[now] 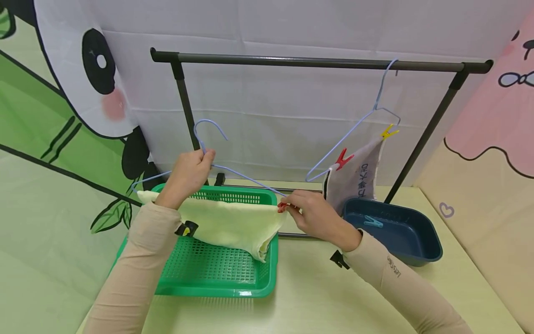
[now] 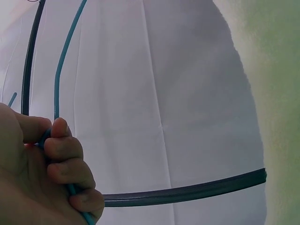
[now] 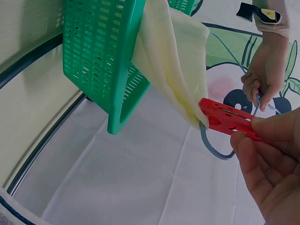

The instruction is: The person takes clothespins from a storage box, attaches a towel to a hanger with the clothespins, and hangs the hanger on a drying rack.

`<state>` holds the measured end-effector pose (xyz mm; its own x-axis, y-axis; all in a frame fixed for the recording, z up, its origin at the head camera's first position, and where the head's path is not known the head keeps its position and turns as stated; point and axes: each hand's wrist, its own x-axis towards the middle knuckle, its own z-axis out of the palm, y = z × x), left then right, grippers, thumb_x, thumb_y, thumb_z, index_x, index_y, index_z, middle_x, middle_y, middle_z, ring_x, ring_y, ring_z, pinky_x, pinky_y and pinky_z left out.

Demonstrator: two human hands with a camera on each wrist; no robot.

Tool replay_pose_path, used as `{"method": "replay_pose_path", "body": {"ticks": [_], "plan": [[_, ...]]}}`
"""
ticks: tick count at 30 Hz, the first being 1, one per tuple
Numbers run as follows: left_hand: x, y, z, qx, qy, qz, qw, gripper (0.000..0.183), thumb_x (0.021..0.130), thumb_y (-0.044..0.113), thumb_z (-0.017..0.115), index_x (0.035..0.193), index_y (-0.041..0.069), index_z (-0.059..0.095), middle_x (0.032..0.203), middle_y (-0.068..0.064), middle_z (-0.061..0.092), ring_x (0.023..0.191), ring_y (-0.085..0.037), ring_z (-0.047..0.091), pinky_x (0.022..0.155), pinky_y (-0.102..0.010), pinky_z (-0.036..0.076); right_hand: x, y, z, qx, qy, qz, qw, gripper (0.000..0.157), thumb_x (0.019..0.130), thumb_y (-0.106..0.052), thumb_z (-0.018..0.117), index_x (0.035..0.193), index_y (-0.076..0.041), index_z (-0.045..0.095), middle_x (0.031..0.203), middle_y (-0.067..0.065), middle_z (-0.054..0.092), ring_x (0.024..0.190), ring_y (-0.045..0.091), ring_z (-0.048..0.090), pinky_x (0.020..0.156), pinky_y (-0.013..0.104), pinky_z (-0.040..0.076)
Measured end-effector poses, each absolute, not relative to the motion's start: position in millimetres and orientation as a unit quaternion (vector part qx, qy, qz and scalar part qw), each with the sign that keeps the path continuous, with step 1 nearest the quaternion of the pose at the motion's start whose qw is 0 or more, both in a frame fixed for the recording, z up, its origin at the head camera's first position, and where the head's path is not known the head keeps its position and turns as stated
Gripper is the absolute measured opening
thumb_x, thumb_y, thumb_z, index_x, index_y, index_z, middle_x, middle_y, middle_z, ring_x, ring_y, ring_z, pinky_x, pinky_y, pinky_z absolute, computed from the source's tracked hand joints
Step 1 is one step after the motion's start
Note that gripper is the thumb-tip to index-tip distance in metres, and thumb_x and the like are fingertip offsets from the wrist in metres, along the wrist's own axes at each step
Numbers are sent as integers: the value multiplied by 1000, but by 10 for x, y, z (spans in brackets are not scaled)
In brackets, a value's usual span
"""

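My left hand (image 1: 188, 176) grips a blue wire hanger (image 1: 246, 176) just below its hook; in the left wrist view the fingers (image 2: 70, 171) curl round the wire. A pale yellow-green cloth (image 1: 233, 227) hangs folded from the hanger's lower bar. Between thumb and fingers, my right hand (image 1: 313, 215) pinches a red clothespin (image 3: 227, 117). The clothespin's jaws sit at the cloth's upper corner, by the bend of the hanger, in the right wrist view. Below the cloth stands a green basket (image 1: 267, 278).
A black rack (image 1: 292, 60) spans the back. From its bar hangs another blue hanger (image 1: 342, 137), holding a grey cloth (image 1: 354, 176) by a red clothespin (image 1: 343, 159) and a yellow clothespin (image 1: 390, 132). A dark blue basin (image 1: 400, 232) at right holds a light blue clothespin (image 1: 372, 221).
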<state>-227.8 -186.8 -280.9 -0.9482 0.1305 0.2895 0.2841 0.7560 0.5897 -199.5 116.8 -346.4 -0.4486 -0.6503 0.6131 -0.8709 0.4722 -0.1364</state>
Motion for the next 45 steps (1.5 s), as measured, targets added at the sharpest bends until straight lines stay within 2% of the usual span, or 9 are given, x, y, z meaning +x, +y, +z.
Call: {"method": "replay_pose_path", "body": {"ticks": [13, 22, 29, 34, 37, 45], "plan": [[-2270, -1868, -2788, -111, -926, -347, 102, 52, 104, 40, 25, 71, 5, 46, 74, -13, 57, 56, -24, 43, 54, -34, 36, -1994, 1138, -3451, 465, -825, 205, 248, 14, 81, 2, 70, 93, -5, 70, 81, -2, 64, 68, 10, 56, 60, 23, 47], [-2263, -1868, -2751, -107, -927, -348, 96, 49, 104, 38, 27, 74, 5, 47, 94, -18, 64, 74, -27, 55, 59, -35, 38, -2007, 1136, -3436, 465, -827, 210, 238, 15, 81, 3, 70, 94, -5, 70, 83, 0, 66, 66, 9, 56, 59, 22, 47], [-2266, -1861, -2722, -109, -929, -341, 98, 50, 104, 37, 26, 74, 4, 48, 94, -19, 65, 77, -29, 57, 59, -35, 39, -2019, 1141, -3436, 458, -831, 218, 227, 13, 82, 2, 69, 93, -5, 70, 82, -2, 65, 64, 8, 54, 57, 22, 45], [-2271, -1855, -2723, -110, -929, -339, 100, 52, 104, 39, 25, 74, 5, 49, 91, -18, 64, 71, -27, 53, 58, -35, 38, -2018, 1143, -3434, 454, -834, 219, 224, 13, 82, 3, 69, 92, -5, 70, 80, -2, 64, 63, 8, 52, 55, 21, 43], [-2273, -1852, -2730, -109, -929, -340, 99, 51, 104, 38, 26, 74, 5, 49, 91, -18, 64, 67, -26, 50, 56, -34, 38, -2018, 1143, -3434, 454, -835, 218, 221, 13, 82, 3, 69, 93, -4, 70, 81, -2, 64, 64, 8, 53, 56, 21, 45], [-2266, -1870, -2742, -102, -930, -343, 84, 52, 104, 41, 25, 76, 5, 50, 97, -18, 64, 70, -27, 51, 59, -35, 39, -2009, 1137, -3423, 452, -841, 196, 225, 12, 82, -1, 71, 93, -6, 71, 83, 0, 66, 70, 11, 58, 62, 25, 48]]}}
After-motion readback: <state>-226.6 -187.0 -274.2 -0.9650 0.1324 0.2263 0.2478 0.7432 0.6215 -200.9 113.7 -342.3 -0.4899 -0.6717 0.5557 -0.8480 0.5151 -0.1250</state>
